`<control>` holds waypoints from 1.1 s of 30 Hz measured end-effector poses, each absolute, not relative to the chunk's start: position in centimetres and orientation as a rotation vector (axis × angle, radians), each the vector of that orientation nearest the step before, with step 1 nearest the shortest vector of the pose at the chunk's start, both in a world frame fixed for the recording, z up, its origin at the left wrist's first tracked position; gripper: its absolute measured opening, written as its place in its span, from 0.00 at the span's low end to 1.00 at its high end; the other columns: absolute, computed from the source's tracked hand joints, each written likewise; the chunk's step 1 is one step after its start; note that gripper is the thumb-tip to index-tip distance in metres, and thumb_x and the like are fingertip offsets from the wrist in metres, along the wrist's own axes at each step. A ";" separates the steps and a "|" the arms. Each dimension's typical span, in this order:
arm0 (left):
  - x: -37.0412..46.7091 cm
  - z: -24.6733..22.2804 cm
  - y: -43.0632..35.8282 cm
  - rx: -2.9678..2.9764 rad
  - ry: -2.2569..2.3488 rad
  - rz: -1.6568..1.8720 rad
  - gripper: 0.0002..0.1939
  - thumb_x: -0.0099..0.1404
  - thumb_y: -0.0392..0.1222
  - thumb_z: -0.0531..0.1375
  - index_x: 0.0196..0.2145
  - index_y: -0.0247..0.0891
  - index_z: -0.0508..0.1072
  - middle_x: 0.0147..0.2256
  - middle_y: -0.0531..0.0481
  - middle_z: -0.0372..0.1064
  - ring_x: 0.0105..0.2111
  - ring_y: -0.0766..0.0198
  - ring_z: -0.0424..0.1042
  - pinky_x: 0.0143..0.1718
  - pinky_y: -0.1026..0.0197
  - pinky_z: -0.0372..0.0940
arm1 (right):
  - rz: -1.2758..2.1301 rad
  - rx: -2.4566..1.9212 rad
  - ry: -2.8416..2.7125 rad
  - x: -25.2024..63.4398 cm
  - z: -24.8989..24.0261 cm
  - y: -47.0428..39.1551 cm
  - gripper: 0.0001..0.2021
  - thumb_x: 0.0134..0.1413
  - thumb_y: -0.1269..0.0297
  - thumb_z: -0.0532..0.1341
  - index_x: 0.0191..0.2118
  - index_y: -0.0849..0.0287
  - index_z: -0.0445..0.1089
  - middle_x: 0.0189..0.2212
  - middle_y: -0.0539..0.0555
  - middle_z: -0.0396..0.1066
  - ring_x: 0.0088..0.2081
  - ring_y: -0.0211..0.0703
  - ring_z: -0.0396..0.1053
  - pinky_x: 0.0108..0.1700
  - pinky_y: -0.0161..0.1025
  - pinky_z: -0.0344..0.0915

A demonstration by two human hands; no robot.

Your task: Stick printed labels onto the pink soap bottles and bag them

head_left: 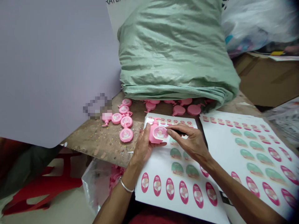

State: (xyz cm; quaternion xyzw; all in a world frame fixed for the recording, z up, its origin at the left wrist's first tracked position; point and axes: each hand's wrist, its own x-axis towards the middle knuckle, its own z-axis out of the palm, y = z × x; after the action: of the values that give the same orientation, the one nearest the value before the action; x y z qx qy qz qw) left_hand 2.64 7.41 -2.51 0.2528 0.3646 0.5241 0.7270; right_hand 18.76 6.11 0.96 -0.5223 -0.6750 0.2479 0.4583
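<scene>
Holds labelled bottle [154,137] in left hand [143,146], dark item [179,132] in right hand [193,141]. Looks partway, with labelled bottles [126,135] leftward, plain-looking bottles [193,109] behind.

Soft, diffuse light is cast over the bench [95,137], which is shaded beneath the glossy green sack [173,49]. The pink bottle [158,133] is clearly rendered; toward the right edge, the printed sheet [225,149] is stretched and blurred. A small patch [98,107] at left is pixelated.
</scene>
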 end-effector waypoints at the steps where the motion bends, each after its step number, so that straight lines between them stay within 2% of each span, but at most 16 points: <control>1: 2.7 -2.3 7.3 0.534 0.803 1.139 0.26 0.64 0.58 0.58 0.47 0.31 0.73 0.44 0.39 0.74 0.43 0.54 0.74 0.37 0.55 0.75 | 0.605 -1.268 -1.685 18.5 1.1 6.1 0.07 0.56 0.60 0.63 0.35 0.55 0.77 0.33 0.53 0.78 0.34 0.42 0.72 0.37 0.39 0.68; 9: 2.5 -1.8 6.9 0.559 0.787 1.101 0.25 0.70 0.56 0.51 0.47 0.31 0.74 0.43 0.39 0.76 0.43 0.54 0.75 0.40 0.54 0.75 | 0.563 -1.246 -1.768 18.2 1.0 5.8 0.06 0.56 0.63 0.64 0.37 0.56 0.78 0.33 0.52 0.78 0.34 0.42 0.72 0.38 0.41 0.67; 23: 2.5 -2.1 6.9 0.581 0.788 1.117 0.26 0.64 0.60 0.57 0.46 0.35 0.74 0.42 0.40 0.76 0.43 0.52 0.75 0.40 0.53 0.75 | 0.443 -1.246 -1.793 18.2 0.5 5.9 0.07 0.56 0.63 0.64 0.39 0.57 0.77 0.33 0.53 0.77 0.35 0.43 0.71 0.38 0.43 0.66; 33: 2.5 -1.6 6.8 0.598 0.767 1.114 0.29 0.63 0.63 0.56 0.46 0.34 0.74 0.41 0.39 0.75 0.43 0.51 0.74 0.39 0.52 0.75 | 0.338 -1.244 -1.828 18.1 0.6 5.9 0.07 0.57 0.62 0.63 0.39 0.58 0.77 0.32 0.53 0.76 0.34 0.43 0.70 0.38 0.42 0.64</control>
State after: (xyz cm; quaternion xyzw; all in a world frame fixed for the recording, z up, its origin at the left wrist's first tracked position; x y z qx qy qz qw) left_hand 2.51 6.84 -1.59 0.2726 0.3494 0.5075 0.7389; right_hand 18.13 5.92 0.56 -0.5001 -0.7350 0.1361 0.4373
